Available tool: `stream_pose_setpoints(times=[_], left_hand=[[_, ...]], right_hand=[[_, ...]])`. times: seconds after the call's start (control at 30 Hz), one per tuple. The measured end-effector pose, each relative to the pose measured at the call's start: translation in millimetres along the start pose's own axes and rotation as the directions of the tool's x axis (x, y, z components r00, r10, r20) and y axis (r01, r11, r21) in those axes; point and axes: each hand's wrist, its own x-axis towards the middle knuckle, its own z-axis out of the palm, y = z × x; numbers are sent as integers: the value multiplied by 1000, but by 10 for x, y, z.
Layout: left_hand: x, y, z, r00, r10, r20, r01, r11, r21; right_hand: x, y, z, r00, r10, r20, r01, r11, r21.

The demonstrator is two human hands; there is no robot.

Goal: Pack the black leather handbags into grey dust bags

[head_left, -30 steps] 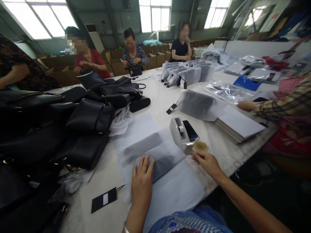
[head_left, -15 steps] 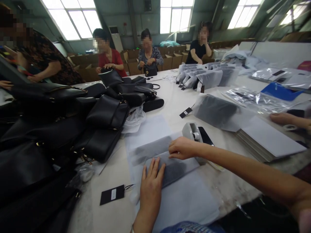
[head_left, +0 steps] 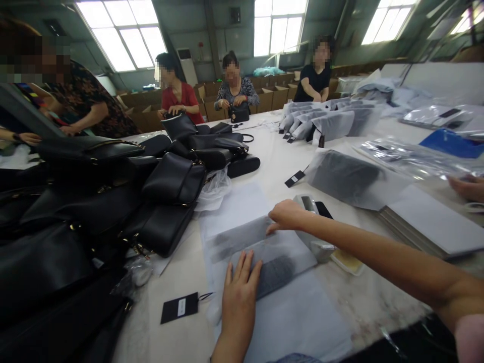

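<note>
A dark flat item wrapped in thin white tissue paper (head_left: 278, 272) lies in front of me, its dark shape showing through. On the wrapping, my left hand (head_left: 240, 290) rests flat with the fingers spread. At the far edge of the packet is my right hand (head_left: 289, 216), its fingers curled in and the thumb pointing down; what they hold, if anything, is hidden. A black hang tag (head_left: 179, 307) on a cord sticks out at the packet's left. Just behind my right wrist stands a tape dispenser (head_left: 305, 203), partly covered by the arm.
Black handbags (head_left: 166, 222) are piled on the left. A tissue-wrapped bag (head_left: 340, 174) and a stack of grey boards (head_left: 434, 217) lie on the right, near another person's hand (head_left: 467, 187). Wrapped bags (head_left: 333, 121) stand in rows farther back. Several people work across the table.
My right hand has shifted slightly up along the packet's far edge, while my left hand stays flat on it. The co-worker's hand on the right has moved farther right.
</note>
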Motion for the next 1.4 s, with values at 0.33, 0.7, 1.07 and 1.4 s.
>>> stream_pose_setpoints(times=[0.33, 0.7, 1.07, 1.4], left_hand=[[12, 16, -21, 1000, -1, -26, 1, 1000, -24], [12, 8, -38, 999, 18, -33, -19, 1000, -19], [24, 6, -68, 999, 31, -13, -31, 999, -12], [43, 2, -79, 1000, 9, 10, -9, 1000, -29]], right_hand=[[-1509, 522, 680, 709, 593, -381, -376, 776, 507], [-1702, 34, 805, 511, 846, -153, -106, 238, 965], [-1977, -285, 1065, 514, 807, 292, -77, -296, 952], [-1893, 68, 1157, 611, 791, 30, -311, 204, 928]])
